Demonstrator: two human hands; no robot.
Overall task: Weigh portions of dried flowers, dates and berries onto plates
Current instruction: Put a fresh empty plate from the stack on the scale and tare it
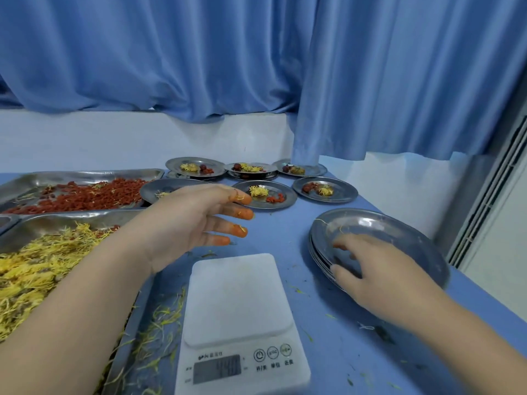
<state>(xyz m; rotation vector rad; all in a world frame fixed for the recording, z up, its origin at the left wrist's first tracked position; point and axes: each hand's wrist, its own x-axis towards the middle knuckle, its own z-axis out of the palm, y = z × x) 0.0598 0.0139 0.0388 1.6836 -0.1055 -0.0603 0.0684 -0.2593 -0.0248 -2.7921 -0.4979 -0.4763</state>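
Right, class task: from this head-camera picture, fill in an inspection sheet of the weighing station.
Surface: blue table, littered with petal scraps.
Job's things: white scale, platform bare, display blurred; stack of empty plates; filled plates at the back; tray of red berries; tray of yellow dried flowers.
Clutter: loose petals beside the scale.
Grippers: left hand open, fingertips stained orange; right hand on the top plate.
Cables: nothing seen.
Surroundings: blue curtain, white wall.
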